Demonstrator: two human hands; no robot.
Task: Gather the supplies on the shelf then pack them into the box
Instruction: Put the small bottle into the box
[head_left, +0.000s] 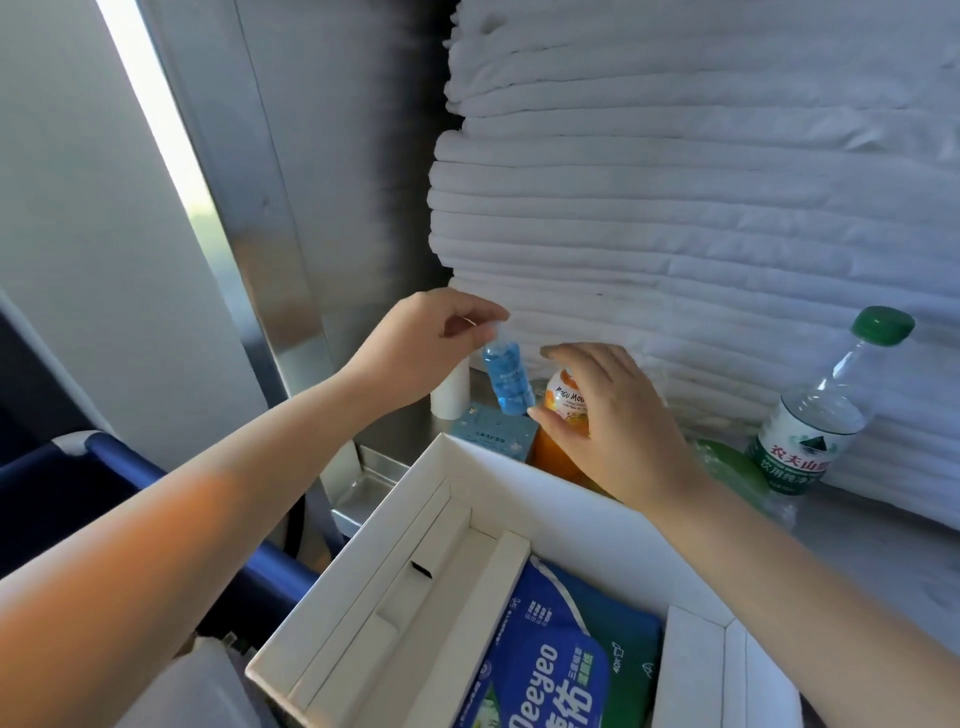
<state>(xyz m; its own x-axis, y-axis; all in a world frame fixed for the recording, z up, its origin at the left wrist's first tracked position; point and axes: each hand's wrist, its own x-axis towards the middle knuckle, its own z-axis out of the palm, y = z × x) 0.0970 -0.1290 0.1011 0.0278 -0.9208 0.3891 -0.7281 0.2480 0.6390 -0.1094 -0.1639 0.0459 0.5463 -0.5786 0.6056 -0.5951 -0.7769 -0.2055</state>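
My left hand pinches the cap of a small blue bottle and holds it up above the metal shelf. My right hand wraps around an orange juice bottle that stands on the shelf just behind the white cardboard box. The box is open at the front and holds a blue tissue pack and a green pack. A small light blue carton and a white tube sit on the shelf below my left hand.
A water bottle with a green cap stands at the right on the shelf. A green-wrapped item lies beside my right wrist. A tall stack of folded white towels fills the back. A metal post rises at the left.
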